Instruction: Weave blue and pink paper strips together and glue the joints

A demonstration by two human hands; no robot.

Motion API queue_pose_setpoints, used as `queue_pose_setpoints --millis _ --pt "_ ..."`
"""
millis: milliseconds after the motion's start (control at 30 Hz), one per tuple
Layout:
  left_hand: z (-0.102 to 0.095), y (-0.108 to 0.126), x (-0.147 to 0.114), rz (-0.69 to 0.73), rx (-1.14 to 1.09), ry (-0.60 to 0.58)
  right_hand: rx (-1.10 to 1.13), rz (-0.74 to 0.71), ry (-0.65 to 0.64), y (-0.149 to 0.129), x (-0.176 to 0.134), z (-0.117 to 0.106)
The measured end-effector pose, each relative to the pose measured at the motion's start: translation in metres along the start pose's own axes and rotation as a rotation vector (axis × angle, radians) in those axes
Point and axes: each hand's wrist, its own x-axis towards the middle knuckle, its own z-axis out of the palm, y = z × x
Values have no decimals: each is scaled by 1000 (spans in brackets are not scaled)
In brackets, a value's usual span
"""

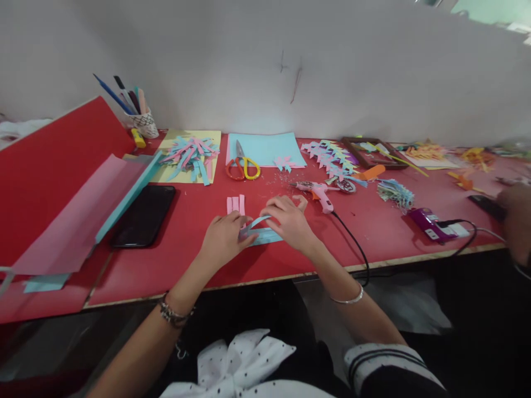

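Between my two hands a light blue paper strip [260, 220] arches up off the red table. My left hand [226, 235] pinches its left end, thumb and fingers closed on it. At its other end my right hand [288, 218] has its fingers closed on the strip. More blue paper strips [267, 236] lie flat just below, partly covered by my hands. Several short pink paper strips [235, 203] sit side by side right behind my left hand. To the right of my right hand lies a pink glue gun [319, 193] with a black cord.
Scissors [244, 166] lie by blue paper sheets [265, 146] at the back. A pile of cut strips [193, 155], a phone [144, 215] and a pen cup [144, 122] are at left. Folded paper chains [332, 157] and a purple power socket [431, 225] lie right. Another person's hand [516, 221] is at far right.
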Motion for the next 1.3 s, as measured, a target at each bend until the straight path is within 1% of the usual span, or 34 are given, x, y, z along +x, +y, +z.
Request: queue_pose_setpoints --millis 100,167,233,267,333,400,433,500,600,700,800,867,900,967,1033,1067,1167,1300 --pt "-2 2 3 -105 -70 -16 -24 -17 69 2 3 -5" --pt "-2 0 2 -196 -95 -10 -29 51 145 12 -1 -8" --pt "-1 -2 -2 -282 -114 -9 -55 179 232 27 -7 -11" --pt "-1 -3 -3 -319 -119 -11 -88 268 267 34 -11 -13" --pt "0 -4 -6 -372 -119 -15 -195 495 294 48 -20 -14" --pt "1 -4 -8 -397 -120 -12 -296 679 247 59 -26 -14" --pt "1 -4 -8 -402 -124 -11 -328 737 203 64 -28 -13" --pt "1 -3 -8 -410 -141 -16 -338 787 102 74 -29 -11" --pt "1 -4 -8 -437 -204 -40 -277 790 -12 89 -24 -7" --pt "3 -5 -10 -432 -261 -42 -253 784 -38 99 -17 -4" --pt "6 -5 -15 -341 -158 46 -265 788 -12 99 -14 -3" --pt "7 -5 -17 -295 -72 93 -258 795 31 94 -17 -2" --pt "6 -4 -18 -308 -53 87 -238 789 74 90 -19 -1" --pt "3 -4 -17 -403 -67 23 -158 737 197 83 -26 2" --pt "-2 -5 -15 -517 -139 -43 -49 663 314 75 -34 6" --pt "-4 -6 -14 -558 -199 -62 -6 637 343 71 -38 8" --pt "-6 -10 -13 -622 -443 -71 53 615 356 57 -47 14" --pt "2 -14 -13 -656 -796 -43 19 592 372 41 -53 18"
